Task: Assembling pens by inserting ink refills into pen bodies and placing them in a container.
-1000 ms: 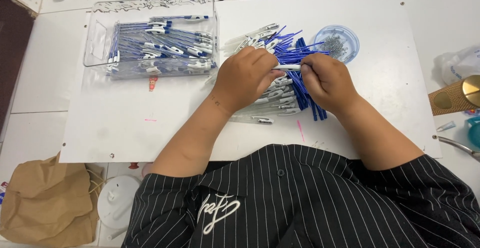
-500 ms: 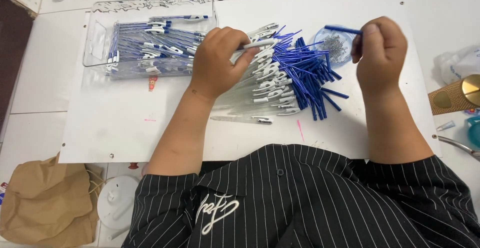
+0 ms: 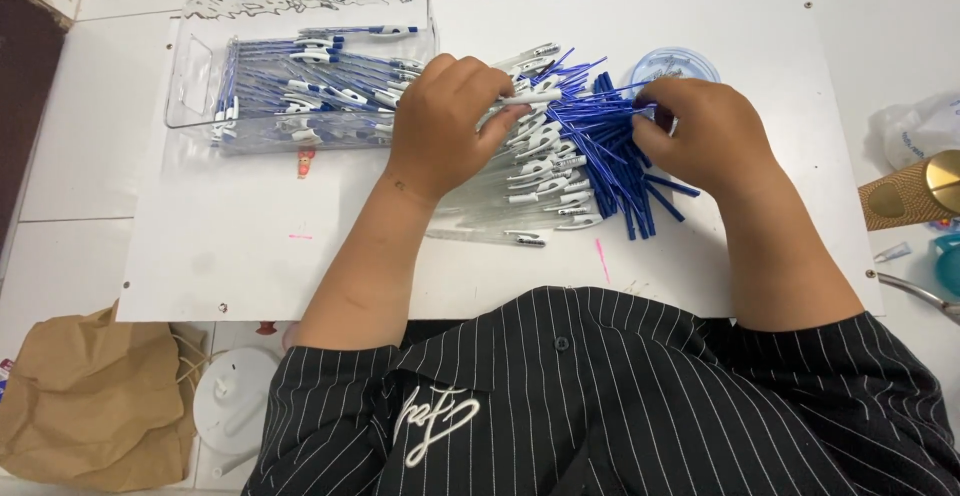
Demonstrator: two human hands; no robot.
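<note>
Crumpled brown paper bag (image 3: 90,401) on floor lower left, white plastic bag (image 3: 920,131) at right edge

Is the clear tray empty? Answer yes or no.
No, the clear tray holds a layer of blue and white pens lying lengthwise across it.

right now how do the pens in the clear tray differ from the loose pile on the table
The pens in the clear tray lie roughly parallel, lengthwise, inside its walls; the loose pile fans out unevenly on the white table. The tray pens look whole, with blue inside clear barrels; the pile looks split into clear barrels with white clips and separate blue sticks. Neither hand touches the tray pens, while the left hand and right hand work in the pile. Both share blue, white and clear colouring.
</note>
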